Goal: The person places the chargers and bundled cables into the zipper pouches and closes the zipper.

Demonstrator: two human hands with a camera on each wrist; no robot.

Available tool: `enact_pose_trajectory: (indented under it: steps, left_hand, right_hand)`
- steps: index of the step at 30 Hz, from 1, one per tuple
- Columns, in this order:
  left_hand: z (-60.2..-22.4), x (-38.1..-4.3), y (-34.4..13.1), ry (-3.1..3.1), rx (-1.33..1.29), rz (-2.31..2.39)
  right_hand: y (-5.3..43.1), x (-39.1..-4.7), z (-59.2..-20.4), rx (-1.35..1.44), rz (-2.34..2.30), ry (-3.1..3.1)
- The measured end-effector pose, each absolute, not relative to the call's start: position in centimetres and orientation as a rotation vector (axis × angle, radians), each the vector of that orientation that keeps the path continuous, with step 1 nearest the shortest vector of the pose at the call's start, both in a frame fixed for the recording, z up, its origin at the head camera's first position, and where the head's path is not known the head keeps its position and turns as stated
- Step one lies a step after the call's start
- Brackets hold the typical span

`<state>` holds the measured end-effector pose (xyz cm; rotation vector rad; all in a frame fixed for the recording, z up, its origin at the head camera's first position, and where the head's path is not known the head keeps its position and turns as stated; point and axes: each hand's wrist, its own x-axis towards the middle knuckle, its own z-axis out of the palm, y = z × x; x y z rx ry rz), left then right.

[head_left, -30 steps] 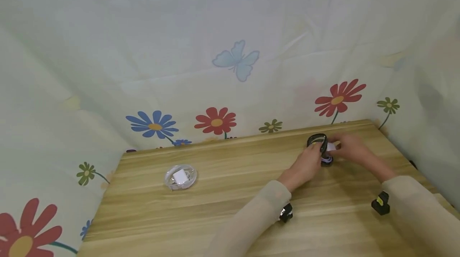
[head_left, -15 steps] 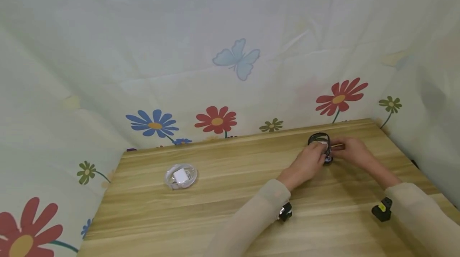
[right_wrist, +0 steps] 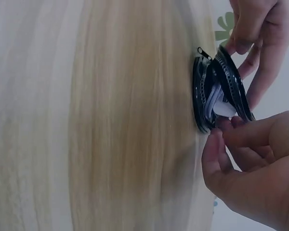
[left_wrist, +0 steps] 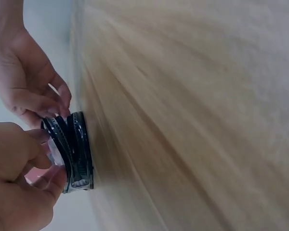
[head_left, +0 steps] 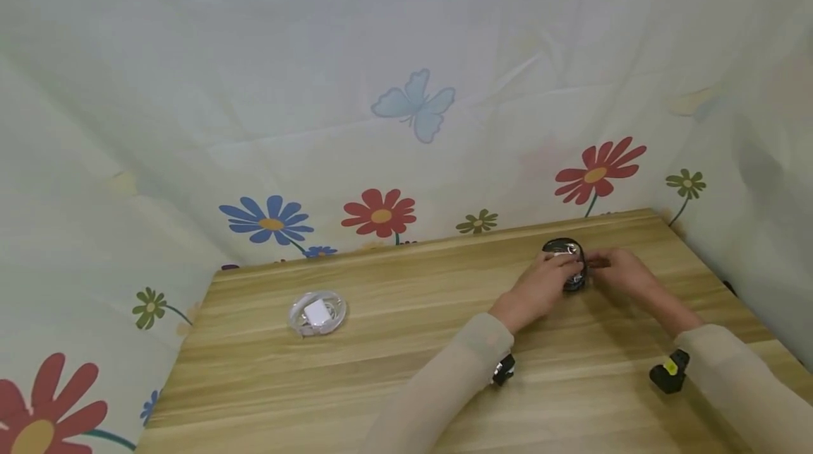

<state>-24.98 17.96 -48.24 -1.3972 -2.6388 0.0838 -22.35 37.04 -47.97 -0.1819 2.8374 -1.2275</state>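
Observation:
A small round black zip case [head_left: 574, 283] stands at the far right of the table, its lid partly raised. In the right wrist view, white cable [right_wrist: 211, 102] and a white plug-like piece [right_wrist: 224, 109] show inside the case, and a zip pull [right_wrist: 204, 53] hangs at the end away from my right hand. My left hand [head_left: 540, 286] holds the lid [left_wrist: 58, 136] between thumb and fingers. From the other side, my right hand [head_left: 625, 274] pinches the case's edge with thumb and fingertips [right_wrist: 215, 144]. The fingers partly hide the case's contents.
A clear round case [head_left: 317, 313] with a white charger and cable lies on the left of the wooden table [head_left: 406, 313]. A flower-printed cloth [head_left: 406, 164] hangs behind and beside the table. Small black cameras [head_left: 670, 371] sit at both wrists.
The white piece that my right hand held beside the case is now inside it. My left hand's lid has tipped down, and my right fingers have come to the case's edge.

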Motion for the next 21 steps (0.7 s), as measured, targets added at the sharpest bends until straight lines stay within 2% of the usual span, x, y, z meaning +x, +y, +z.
enact_pose_trajectory:
  steps: [9,21]
  left_hand:
    - [-48.6,-25.2,18.2,-2.639,-1.385,0.169]
    - [-48.2,-25.6,17.3,-2.655,-1.454,0.007]
  right_hand:
    - [37.7,-23.0,-48.4,-0.352,-0.815,3.076]
    - [38.7,-24.2,-48.2,-0.491,-0.829,2.982]
